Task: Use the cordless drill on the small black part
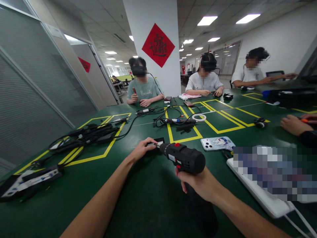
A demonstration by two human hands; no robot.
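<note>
My right hand [195, 181] is wrapped round the grip of a black cordless drill [184, 158] with red switches. Its chuck points forward and left, and the bit end is at my left hand's fingertips. My left hand [145, 147] is closed by the fingers on a small dark part [159, 141] lying on the green table, just ahead of the drill's tip. A short metallic piece shows between fingertips and chuck; whether the bit touches the part I cannot tell.
Black cables [91, 135] lie bundled at left near a long black-and-white device [37, 180]. More cables and a white ring [198, 117] lie ahead. At right are a phone [218, 143] and a white device [260, 188] with cords. Several people sit around the green table [138, 205].
</note>
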